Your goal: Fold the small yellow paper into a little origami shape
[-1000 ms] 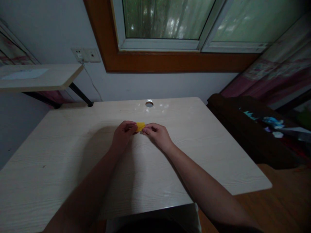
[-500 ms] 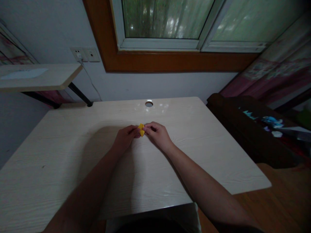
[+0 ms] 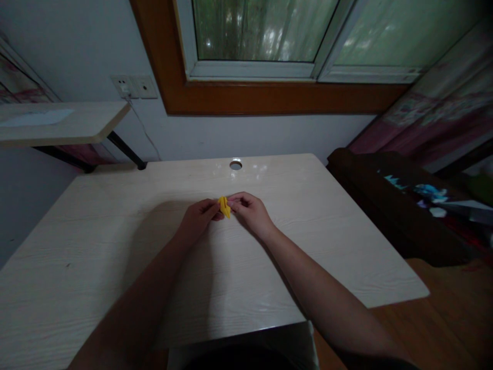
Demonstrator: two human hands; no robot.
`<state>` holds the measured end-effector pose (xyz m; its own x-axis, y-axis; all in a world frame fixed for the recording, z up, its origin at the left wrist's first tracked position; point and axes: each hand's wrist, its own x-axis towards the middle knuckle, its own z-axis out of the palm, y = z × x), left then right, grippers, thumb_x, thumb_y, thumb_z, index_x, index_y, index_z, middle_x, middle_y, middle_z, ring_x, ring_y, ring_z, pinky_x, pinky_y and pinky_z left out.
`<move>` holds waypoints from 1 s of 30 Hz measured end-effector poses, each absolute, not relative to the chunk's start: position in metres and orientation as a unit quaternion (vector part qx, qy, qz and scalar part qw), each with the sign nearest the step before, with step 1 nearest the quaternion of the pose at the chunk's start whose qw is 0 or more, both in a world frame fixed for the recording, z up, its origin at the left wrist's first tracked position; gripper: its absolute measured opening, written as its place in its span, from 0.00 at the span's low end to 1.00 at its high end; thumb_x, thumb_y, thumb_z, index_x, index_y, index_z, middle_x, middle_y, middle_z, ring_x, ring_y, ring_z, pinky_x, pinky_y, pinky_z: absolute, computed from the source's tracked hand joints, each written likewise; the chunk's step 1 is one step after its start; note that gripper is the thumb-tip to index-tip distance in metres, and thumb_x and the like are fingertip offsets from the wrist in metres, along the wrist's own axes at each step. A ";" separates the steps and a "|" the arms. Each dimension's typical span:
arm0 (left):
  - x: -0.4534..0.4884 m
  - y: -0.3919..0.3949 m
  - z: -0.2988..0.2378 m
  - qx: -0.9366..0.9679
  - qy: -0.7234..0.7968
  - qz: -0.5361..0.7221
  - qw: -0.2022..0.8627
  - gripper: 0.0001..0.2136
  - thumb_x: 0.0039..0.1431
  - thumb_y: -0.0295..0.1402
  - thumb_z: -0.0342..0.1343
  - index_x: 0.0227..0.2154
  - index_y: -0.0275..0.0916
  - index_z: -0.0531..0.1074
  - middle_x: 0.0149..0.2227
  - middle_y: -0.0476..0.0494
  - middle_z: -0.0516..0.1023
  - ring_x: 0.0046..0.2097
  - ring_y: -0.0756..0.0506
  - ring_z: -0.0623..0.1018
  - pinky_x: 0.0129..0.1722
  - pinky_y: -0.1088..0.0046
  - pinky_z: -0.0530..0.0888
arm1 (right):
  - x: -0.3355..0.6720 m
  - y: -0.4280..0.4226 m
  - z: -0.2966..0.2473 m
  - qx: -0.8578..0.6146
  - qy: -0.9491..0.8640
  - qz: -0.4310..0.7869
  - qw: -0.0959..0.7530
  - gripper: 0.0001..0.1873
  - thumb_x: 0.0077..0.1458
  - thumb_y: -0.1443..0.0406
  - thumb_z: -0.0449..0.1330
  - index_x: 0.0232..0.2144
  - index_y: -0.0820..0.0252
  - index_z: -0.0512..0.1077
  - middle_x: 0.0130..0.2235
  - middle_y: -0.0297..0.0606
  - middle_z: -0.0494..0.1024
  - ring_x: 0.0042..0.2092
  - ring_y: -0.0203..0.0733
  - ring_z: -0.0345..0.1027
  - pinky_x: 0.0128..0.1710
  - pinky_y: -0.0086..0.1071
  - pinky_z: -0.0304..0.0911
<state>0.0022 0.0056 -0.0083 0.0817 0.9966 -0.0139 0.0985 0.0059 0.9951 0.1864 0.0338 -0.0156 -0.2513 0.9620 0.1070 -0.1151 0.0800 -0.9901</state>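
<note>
A small folded piece of yellow paper [image 3: 224, 206] is held just above the pale wooden table [image 3: 115, 246], near its middle. My left hand [image 3: 200, 218] pinches it from the left with fingers curled. My right hand [image 3: 250, 211] pinches it from the right, fingers bent and closed on the paper. The paper stands narrow and upright between the fingertips, partly hidden by them.
A round cable hole [image 3: 235, 165] sits at the table's far edge. A smaller side table [image 3: 65, 123] stands at the left by the wall with sockets [image 3: 134, 86]. Dark wooden furniture [image 3: 385, 205] with cluttered items lies at the right. A window is above.
The yellow paper has gone from a wider flat shape to a narrower folded one standing upright. Both hands stay together on it and have barely shifted.
</note>
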 end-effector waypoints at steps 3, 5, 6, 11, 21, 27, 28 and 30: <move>0.002 0.005 -0.008 0.558 0.500 0.439 0.495 0.12 0.52 0.42 0.63 0.34 0.38 0.78 0.30 0.45 0.82 0.31 0.46 0.80 0.36 0.70 0.78 | 0.187 0.033 -0.013 -0.392 -0.568 0.538 0.484 0.14 0.48 0.55 0.67 0.33 0.59 0.76 0.32 0.36 0.79 0.33 0.37 0.71 0.37 0.33 0.68; 0.002 0.005 -0.008 0.562 0.500 0.435 0.495 0.11 0.51 0.40 0.64 0.33 0.38 0.77 0.30 0.45 0.81 0.31 0.47 0.80 0.35 0.70 0.77 | 0.187 0.032 -0.011 -0.394 -0.571 0.530 0.487 0.14 0.48 0.55 0.67 0.32 0.58 0.75 0.31 0.35 0.78 0.32 0.37 0.71 0.36 0.33 0.68; 0.001 0.005 -0.008 0.561 0.501 0.436 0.494 0.11 0.51 0.40 0.64 0.33 0.38 0.77 0.29 0.46 0.81 0.31 0.47 0.80 0.35 0.71 0.77 | 0.187 0.031 -0.011 -0.394 -0.572 0.529 0.487 0.14 0.48 0.55 0.67 0.32 0.58 0.75 0.31 0.35 0.78 0.32 0.38 0.71 0.36 0.33 0.68; 0.001 0.006 -0.007 0.531 0.502 0.483 0.482 0.11 0.52 0.41 0.62 0.30 0.38 0.76 0.25 0.48 0.78 0.28 0.48 0.77 0.32 0.72 0.75 | 0.184 0.028 -0.008 -0.383 -0.580 0.534 0.481 0.17 0.46 0.56 0.69 0.36 0.57 0.72 0.34 0.35 0.77 0.35 0.38 0.72 0.38 0.34 0.69; 0.001 0.008 -0.007 0.536 0.520 0.498 0.440 0.08 0.53 0.38 0.60 0.28 0.39 0.75 0.26 0.48 0.79 0.29 0.49 0.76 0.33 0.73 0.73 | 0.181 0.029 -0.014 -0.372 -0.590 0.541 0.470 0.21 0.45 0.58 0.69 0.40 0.56 0.68 0.38 0.35 0.76 0.34 0.34 0.70 0.36 0.30 0.68; 0.002 0.007 -0.012 0.595 0.532 0.437 0.414 0.07 0.53 0.38 0.60 0.30 0.39 0.75 0.28 0.47 0.79 0.30 0.47 0.77 0.33 0.71 0.74 | 0.185 0.034 -0.016 -0.379 -0.580 0.515 0.504 0.18 0.48 0.59 0.68 0.40 0.56 0.70 0.34 0.34 0.75 0.36 0.37 0.70 0.39 0.33 0.69; 0.002 0.008 -0.012 0.603 0.534 0.435 0.401 0.07 0.53 0.37 0.60 0.32 0.39 0.75 0.29 0.47 0.79 0.31 0.47 0.77 0.33 0.71 0.74 | 0.185 0.035 -0.016 -0.380 -0.580 0.512 0.507 0.17 0.48 0.60 0.67 0.40 0.56 0.70 0.34 0.35 0.76 0.36 0.37 0.70 0.40 0.33 0.69; 0.001 0.008 -0.013 0.612 0.530 0.462 0.363 0.08 0.52 0.33 0.60 0.36 0.40 0.74 0.34 0.45 0.78 0.34 0.46 0.78 0.35 0.70 0.75 | 0.186 0.037 -0.018 -0.383 -0.579 0.510 0.508 0.16 0.48 0.60 0.67 0.39 0.56 0.71 0.34 0.35 0.76 0.36 0.37 0.71 0.40 0.33 0.69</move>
<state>0.0015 0.0077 -0.0130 0.0119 0.9835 0.1807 0.3140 -0.1752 0.9331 0.1858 0.0369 -0.0177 -0.1904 0.9615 0.1983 -0.0759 0.1870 -0.9794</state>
